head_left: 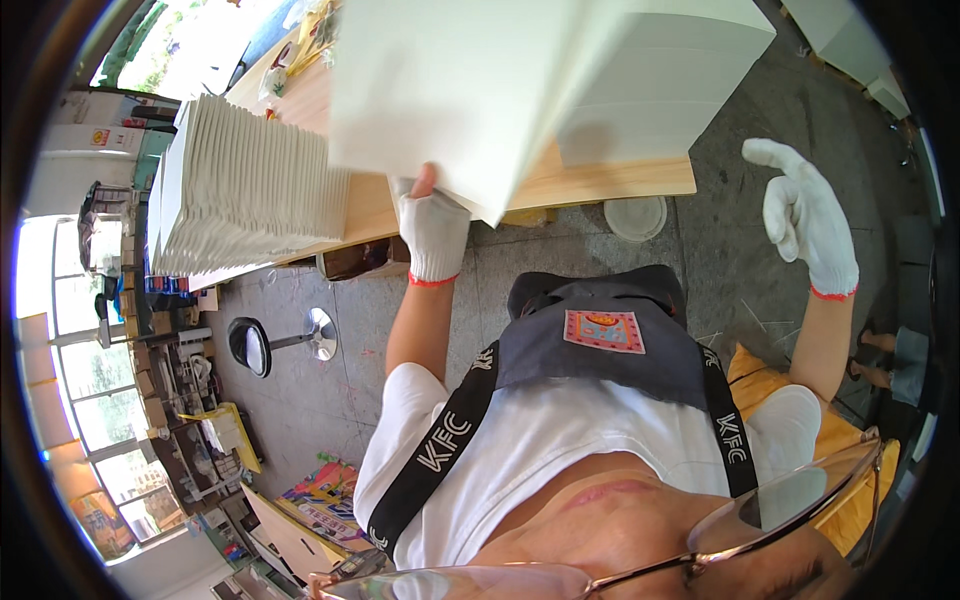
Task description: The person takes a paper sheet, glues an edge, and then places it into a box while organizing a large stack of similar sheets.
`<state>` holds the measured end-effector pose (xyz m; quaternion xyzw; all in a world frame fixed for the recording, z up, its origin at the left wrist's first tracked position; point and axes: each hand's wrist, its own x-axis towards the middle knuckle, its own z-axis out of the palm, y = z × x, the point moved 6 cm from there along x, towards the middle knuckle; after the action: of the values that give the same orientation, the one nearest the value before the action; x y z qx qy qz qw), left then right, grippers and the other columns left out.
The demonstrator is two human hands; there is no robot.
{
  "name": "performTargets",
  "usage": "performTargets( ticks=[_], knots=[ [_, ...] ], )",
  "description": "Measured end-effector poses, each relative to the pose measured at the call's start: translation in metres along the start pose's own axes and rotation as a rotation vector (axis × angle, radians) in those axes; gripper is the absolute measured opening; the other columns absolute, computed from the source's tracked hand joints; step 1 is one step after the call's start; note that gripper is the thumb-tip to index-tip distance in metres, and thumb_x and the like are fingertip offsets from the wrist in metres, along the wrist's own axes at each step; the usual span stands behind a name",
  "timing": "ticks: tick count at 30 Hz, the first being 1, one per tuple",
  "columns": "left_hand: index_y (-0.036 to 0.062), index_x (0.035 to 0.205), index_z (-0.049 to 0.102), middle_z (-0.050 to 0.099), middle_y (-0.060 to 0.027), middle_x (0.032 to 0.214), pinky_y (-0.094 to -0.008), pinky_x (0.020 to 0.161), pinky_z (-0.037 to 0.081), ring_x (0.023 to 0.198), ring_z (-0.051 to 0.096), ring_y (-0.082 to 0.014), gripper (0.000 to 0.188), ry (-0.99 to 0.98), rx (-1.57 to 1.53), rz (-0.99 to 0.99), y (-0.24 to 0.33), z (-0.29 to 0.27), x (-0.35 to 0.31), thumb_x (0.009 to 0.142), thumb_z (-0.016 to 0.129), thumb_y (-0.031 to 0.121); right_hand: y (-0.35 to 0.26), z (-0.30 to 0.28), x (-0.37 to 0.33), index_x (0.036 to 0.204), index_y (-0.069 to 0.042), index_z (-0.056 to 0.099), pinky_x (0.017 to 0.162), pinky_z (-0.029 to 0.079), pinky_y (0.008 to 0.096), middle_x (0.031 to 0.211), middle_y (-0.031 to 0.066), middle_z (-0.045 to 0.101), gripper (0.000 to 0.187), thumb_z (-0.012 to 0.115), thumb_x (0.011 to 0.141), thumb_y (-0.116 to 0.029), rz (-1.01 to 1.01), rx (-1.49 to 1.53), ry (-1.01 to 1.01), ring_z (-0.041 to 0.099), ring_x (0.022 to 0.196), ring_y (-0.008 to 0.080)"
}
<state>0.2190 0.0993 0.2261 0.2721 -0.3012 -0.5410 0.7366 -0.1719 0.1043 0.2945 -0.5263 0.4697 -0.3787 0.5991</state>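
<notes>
My left hand (435,232), in a white glove with a red cuff, grips the lower edge of a large white sheet (440,90), with the bare thumb on its face. The sheet is raised and tilted over the table, and its lower corner hangs past the table's edge. My right hand (808,222), gloved the same way, is lifted off to the right, away from the table. Its index finger is stretched out and the others are loosely bent, with nothing in them. Behind the sheet, a white stack (660,90) stands at the table's right end.
A tall fanned stack of white sheets (255,190) stands on the left of the wooden table (610,180). Below are a round white lid or tub (635,218) and a brown box (365,260). A black stool (250,347) is on the grey floor at left; a yellow-orange cloth or bag (840,430) is at right.
</notes>
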Motion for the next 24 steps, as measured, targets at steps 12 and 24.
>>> performTargets(
  ticks=[12,24],
  knots=[
    [0.0126,0.143,0.038,0.051,-0.0116,0.132,-0.0515,0.092,0.054,0.118,0.056,-0.0302,0.054,0.474,-0.026,0.056,-0.090,-0.222,0.015,0.093,0.056,0.002,0.016,0.034,0.014,0.121,0.003,0.058,0.037,0.033,0.0198,0.058,0.0033,0.058,0.047,0.037,0.103,-0.034,0.034,0.049,-0.147,0.041,0.038,0.0059],
    [0.0094,0.129,0.047,0.055,-0.0111,0.128,-0.0584,0.100,0.044,0.118,0.055,-0.0327,0.038,0.781,-0.148,-0.180,-0.134,-0.282,0.007,0.092,0.058,0.007,0.027,0.026,0.014,0.121,0.005,0.056,0.036,0.032,0.0190,0.058,0.0022,0.058,0.049,0.037,0.103,-0.037,0.031,0.054,-0.093,0.041,0.039,0.0046]
  ],
)
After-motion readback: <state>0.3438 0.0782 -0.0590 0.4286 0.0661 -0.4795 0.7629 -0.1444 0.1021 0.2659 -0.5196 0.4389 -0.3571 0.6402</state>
